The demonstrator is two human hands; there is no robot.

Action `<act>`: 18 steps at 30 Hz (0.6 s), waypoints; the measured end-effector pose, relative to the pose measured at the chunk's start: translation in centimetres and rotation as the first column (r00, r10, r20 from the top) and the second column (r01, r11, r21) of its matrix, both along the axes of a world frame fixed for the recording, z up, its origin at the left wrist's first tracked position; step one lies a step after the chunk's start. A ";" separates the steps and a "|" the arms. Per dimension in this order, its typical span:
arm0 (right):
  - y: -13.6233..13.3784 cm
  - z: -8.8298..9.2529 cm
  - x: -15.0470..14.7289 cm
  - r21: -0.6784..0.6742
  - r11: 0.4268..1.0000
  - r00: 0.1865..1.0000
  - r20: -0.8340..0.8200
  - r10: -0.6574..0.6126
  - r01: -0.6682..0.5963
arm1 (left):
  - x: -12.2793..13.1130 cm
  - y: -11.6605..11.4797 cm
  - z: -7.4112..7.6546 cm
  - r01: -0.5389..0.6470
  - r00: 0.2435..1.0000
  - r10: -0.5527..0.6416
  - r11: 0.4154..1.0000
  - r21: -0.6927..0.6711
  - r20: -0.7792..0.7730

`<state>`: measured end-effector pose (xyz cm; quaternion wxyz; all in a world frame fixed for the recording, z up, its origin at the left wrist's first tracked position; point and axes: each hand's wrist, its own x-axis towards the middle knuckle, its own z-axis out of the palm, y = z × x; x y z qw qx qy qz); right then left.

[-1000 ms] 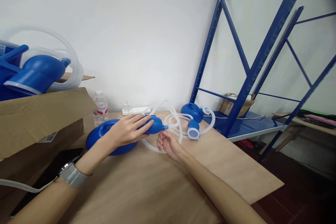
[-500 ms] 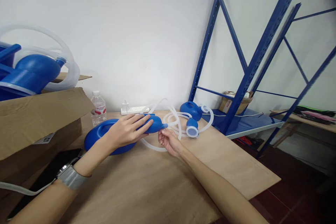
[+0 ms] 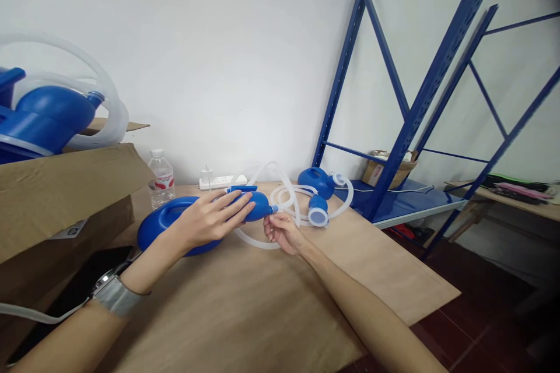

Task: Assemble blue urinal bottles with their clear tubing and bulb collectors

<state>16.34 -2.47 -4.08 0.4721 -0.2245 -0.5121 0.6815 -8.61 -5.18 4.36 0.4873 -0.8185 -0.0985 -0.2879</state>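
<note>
A flat blue plastic container [image 3: 164, 218] with a tapered neck lies on the wooden table [image 3: 245, 297]. My left hand [image 3: 212, 217] rests on top of it, fingers stretched toward the neck. My right hand [image 3: 282, 232] pinches the clear tube [image 3: 254, 241] right at the container's nozzle; what the fingertips grip there is too small to tell apart from the tube. The tube loops across the table toward a second blue container [image 3: 315, 182] with a round blue cup [image 3: 318, 213] beside it.
A cardboard box [image 3: 56, 192] stands at the left, with more blue containers and coiled tubing [image 3: 52, 108] on top. A water bottle [image 3: 161, 178] and a white power strip [image 3: 221, 181] sit by the wall. A blue metal rack [image 3: 415, 105] rises at the right.
The view has shifted slightly. My right hand has risen a little toward the nozzle; my left hand stays on the container.
</note>
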 end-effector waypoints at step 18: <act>-0.1 2.2 0.3 -0.084 0.984 0.980 -0.113 -0.166 0.157 | -0.5 0.2 -0.5 0.032 0.994 -0.030 0.999 -0.013 0.102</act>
